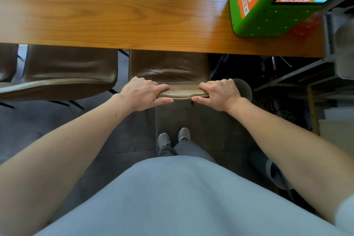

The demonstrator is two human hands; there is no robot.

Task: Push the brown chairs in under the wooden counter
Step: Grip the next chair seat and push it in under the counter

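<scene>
A brown leather chair (169, 67) stands straight ahead of me, its seat partly tucked beneath the wooden counter (115, 17). My left hand (143, 94) grips the left end of its backrest top, and my right hand (218, 94) grips the right end. A second brown chair (69, 71) stands to the left, its seat also reaching under the counter edge. The edge of a third brown chair (7, 63) shows at the far left.
A green and orange kiosk (268, 5) with a screen sits on the counter's right end. Metal shelving (306, 74) and cables fill the dark space at right. A grey tube (275, 176) lies on the floor by my right arm. My feet (173, 138) stand on grey tiles.
</scene>
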